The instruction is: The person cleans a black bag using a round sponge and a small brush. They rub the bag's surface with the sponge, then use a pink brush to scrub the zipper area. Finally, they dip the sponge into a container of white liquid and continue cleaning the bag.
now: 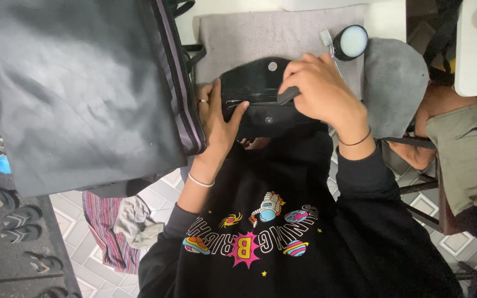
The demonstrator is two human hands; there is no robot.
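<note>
A small black pouch (260,105) sits at the centre of the view, a little toward 12 o'clock, resting on a grey padded surface (260,38) and partly over the person's black printed sweatshirt (282,221). A zip line runs across the pouch's middle, and two round metal snaps show on it, one above the zip and one below.

The left hand (216,118) is at the pouch's 9 o'clock edge. Its thumb presses on the front of the pouch just under the zip, while the other fingers curl narrowly round the side; how far they reach behind is hidden. A ring sits on one finger and a thin bracelet on the wrist.

The right hand (318,94) covers the pouch from 2 o'clock. Its fingers are bent close together and pinch a small black tab (288,95) at the zip's right end. A dark band circles that wrist.

At 10 o'clock a large grey bag (73,94) with a striped edge hangs close, its rim touching the back of the left hand. At 1 o'clock, near the right hand's knuckles, stands a small round lamp (351,41) with a pale glowing face. At 3 o'clock another person in olive shorts (470,149) sits on a chair. Sandals (12,226) lie at 8 o'clock on a dark mat, and a striped cloth (106,226) lies on the tiled floor at 7 o'clock.
</note>
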